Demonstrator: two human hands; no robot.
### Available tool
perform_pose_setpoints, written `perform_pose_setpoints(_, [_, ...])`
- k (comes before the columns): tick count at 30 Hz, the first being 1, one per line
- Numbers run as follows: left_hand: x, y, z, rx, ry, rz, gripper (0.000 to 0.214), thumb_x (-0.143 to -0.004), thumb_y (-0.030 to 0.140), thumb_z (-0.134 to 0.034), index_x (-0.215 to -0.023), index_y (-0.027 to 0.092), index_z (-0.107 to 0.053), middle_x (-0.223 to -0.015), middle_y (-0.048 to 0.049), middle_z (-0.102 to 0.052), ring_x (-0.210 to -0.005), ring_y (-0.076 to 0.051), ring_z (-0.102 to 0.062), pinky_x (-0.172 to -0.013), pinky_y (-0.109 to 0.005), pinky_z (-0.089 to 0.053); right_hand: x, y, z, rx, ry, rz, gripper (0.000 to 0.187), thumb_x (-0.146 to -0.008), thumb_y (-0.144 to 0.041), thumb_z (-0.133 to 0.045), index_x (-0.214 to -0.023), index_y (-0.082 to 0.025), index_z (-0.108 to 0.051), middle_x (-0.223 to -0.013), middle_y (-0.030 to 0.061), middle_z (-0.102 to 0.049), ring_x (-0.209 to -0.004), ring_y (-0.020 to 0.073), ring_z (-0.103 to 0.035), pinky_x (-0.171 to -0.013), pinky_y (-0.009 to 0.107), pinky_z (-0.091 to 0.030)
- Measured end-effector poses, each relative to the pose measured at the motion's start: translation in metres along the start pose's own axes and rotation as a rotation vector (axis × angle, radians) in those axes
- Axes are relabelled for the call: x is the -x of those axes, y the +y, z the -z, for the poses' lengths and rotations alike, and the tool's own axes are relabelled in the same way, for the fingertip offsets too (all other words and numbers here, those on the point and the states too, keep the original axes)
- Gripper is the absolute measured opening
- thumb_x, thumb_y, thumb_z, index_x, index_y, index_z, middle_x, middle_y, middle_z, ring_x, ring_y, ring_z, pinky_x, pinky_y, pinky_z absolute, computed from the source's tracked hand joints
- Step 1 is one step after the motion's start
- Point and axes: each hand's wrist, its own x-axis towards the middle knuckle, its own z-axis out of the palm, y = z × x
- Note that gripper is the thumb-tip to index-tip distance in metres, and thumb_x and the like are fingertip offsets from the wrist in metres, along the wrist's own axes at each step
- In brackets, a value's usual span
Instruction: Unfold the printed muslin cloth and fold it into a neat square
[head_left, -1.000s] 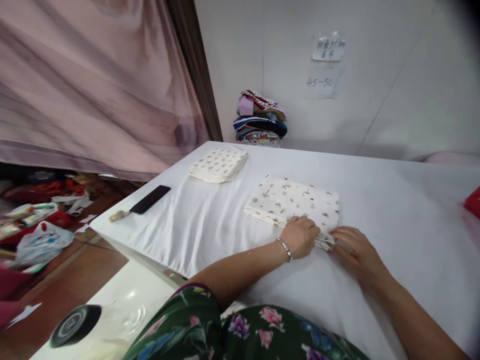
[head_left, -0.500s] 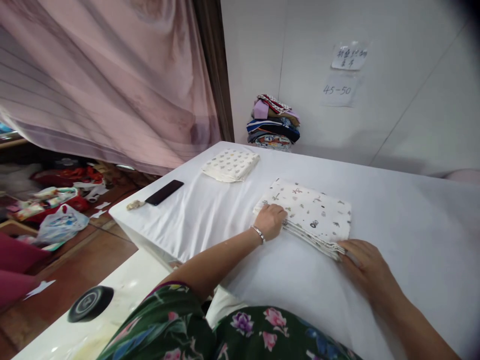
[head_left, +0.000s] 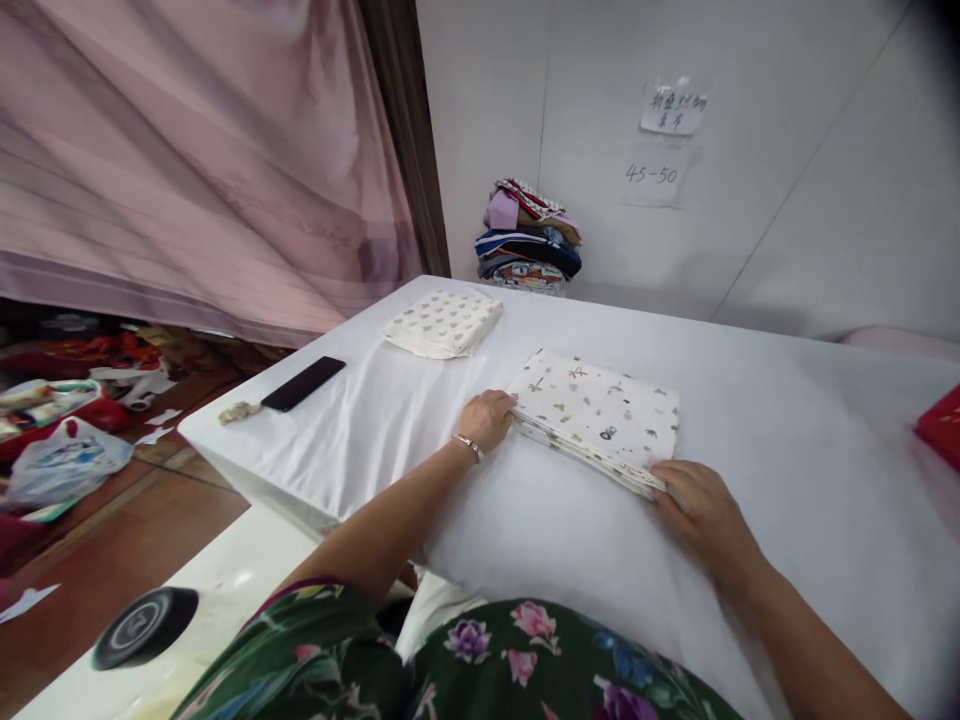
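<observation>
A folded white cloth [head_left: 596, 410] with small printed figures lies flat on the white-covered table [head_left: 757, 450], its stacked layers showing along the near edge. At its near left corner my left hand [head_left: 486, 420], with a silver bracelet on the wrist, is closed on the layers. My right hand [head_left: 697, 505] pinches the near right corner between thumb and fingers. Farther back to the left lies a second folded cloth [head_left: 444, 324], cream with small grey and yellow prints, touched by neither hand.
A black phone [head_left: 304, 384] lies near the table's left edge. Behind the table rises a stack of folded fabrics [head_left: 529, 238] against the wall. A round black object [head_left: 146, 627] sits on a lower white surface at left. Something red [head_left: 941, 425] shows at far right.
My left hand has slid left along the near edge to the cloth's corner. My right hand stays at the right corner. The view has turned slightly right, bringing the red thing in.
</observation>
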Motion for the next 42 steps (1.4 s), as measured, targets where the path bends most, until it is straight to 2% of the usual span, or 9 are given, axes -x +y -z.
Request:
perform_pose_setpoints(10, [0.002,-0.003,0.003,0.044,-0.005,0.031,0.032,-0.074,0.009,-0.046,-0.094,0.023,-0.067,-0.101,-0.0035,-0.066,-0.095,-0.021,-0.058,-0.078,-0.036,-0.048,0.0,0.001,-0.002,-0.031,-0.08,0.038,0.021,-0.082,-0.021,-0.048,-0.099,-0.022,-0.06,-0.101,0.0071,-0.064,-0.093,0.023,-0.058,-0.082,0.041,-0.045])
perform_pose_setpoints(13, [0.0,0.008,0.008,0.08,0.012,-0.055,0.034,-0.072,0.009,-0.048,-0.099,0.021,-0.065,-0.107,-0.0053,-0.064,-0.101,-0.021,-0.056,-0.087,-0.039,-0.045,0.0,0.002,-0.002,-0.045,-0.074,0.043,0.02,-0.083,-0.022,-0.048,-0.099,-0.022,-0.06,-0.1,0.0073,-0.064,-0.093,0.0236,-0.058,-0.081,0.042,-0.045])
perform_pose_setpoints(17, [-0.001,0.026,0.007,0.142,0.052,-0.252,0.034,-0.083,0.022,-0.047,-0.116,0.019,-0.056,-0.123,-0.0074,-0.056,-0.118,-0.021,-0.046,-0.101,-0.043,-0.034,0.0,0.0,-0.001,-0.043,-0.093,0.041,0.02,-0.083,-0.019,-0.048,-0.1,-0.022,-0.058,-0.101,0.0076,-0.063,-0.094,0.0233,-0.057,-0.082,0.042,-0.046])
perform_pose_setpoints(20, [0.001,0.03,-0.002,0.11,-0.022,-0.296,0.043,-0.086,0.035,-0.047,-0.125,0.018,-0.048,-0.131,-0.0091,-0.05,-0.126,-0.023,-0.039,-0.105,-0.046,-0.029,0.0,-0.003,0.001,-0.038,-0.082,0.051,0.02,-0.082,-0.018,-0.049,-0.1,-0.021,-0.058,-0.102,0.0082,-0.062,-0.096,0.0228,-0.056,-0.082,0.041,-0.046])
perform_pose_setpoints(24, [0.008,0.02,-0.01,0.071,-0.094,-0.319,0.051,-0.086,0.038,-0.048,-0.131,0.016,-0.041,-0.137,-0.0101,-0.044,-0.129,-0.024,-0.035,-0.108,-0.044,-0.025,0.002,-0.004,0.002,-0.019,-0.068,0.072,0.024,-0.083,-0.018,-0.049,-0.105,-0.021,-0.057,-0.105,0.0083,-0.061,-0.098,0.0225,-0.056,-0.083,0.04,-0.046])
perform_pose_setpoints(31, [0.001,0.035,0.004,0.091,-0.159,-0.261,0.059,-0.087,0.055,-0.035,-0.132,0.017,-0.041,-0.139,-0.0112,-0.04,-0.131,-0.025,-0.03,-0.108,-0.045,-0.024,0.002,-0.003,0.0,0.018,-0.102,0.112,0.027,-0.082,-0.014,-0.046,-0.106,-0.021,-0.057,-0.107,0.0076,-0.061,-0.101,0.0221,-0.055,-0.084,0.04,-0.046])
perform_pose_setpoints(36, [0.002,0.046,-0.005,0.14,-0.174,-0.456,0.064,-0.086,0.058,-0.036,-0.138,0.021,-0.029,-0.145,-0.0073,-0.031,-0.136,-0.023,-0.02,-0.111,-0.046,-0.014,0.0,-0.002,0.008,0.064,-0.198,0.123,0.029,-0.083,-0.014,-0.046,-0.108,-0.022,-0.057,-0.111,0.0066,-0.06,-0.102,0.0213,-0.055,-0.086,0.04,-0.047])
perform_pose_setpoints(39, [0.005,0.043,-0.012,0.161,-0.206,-0.48,0.066,-0.086,0.057,-0.037,-0.14,0.02,-0.026,-0.144,-0.0075,-0.031,-0.136,-0.024,-0.02,-0.11,-0.047,-0.015,-0.008,-0.008,0.018,0.088,-0.27,0.107,0.031,-0.083,-0.017,-0.047,-0.113,-0.024,-0.056,-0.115,0.0053,-0.059,-0.104,0.021,-0.055,-0.091,0.042,-0.045])
perform_pose_setpoints(42, [0.005,0.041,-0.013,0.166,-0.222,-0.482,0.068,-0.085,0.057,-0.038,-0.14,0.02,-0.025,-0.145,-0.0088,-0.029,-0.136,-0.025,-0.019,-0.109,-0.048,-0.016,-0.027,-0.022,0.022,0.121,-0.251,0.077,0.042,-0.085,-0.025,-0.048,-0.127,-0.023,-0.047,-0.128,0.0065,-0.052,-0.116,0.0233,-0.048,-0.098,0.045,-0.04])
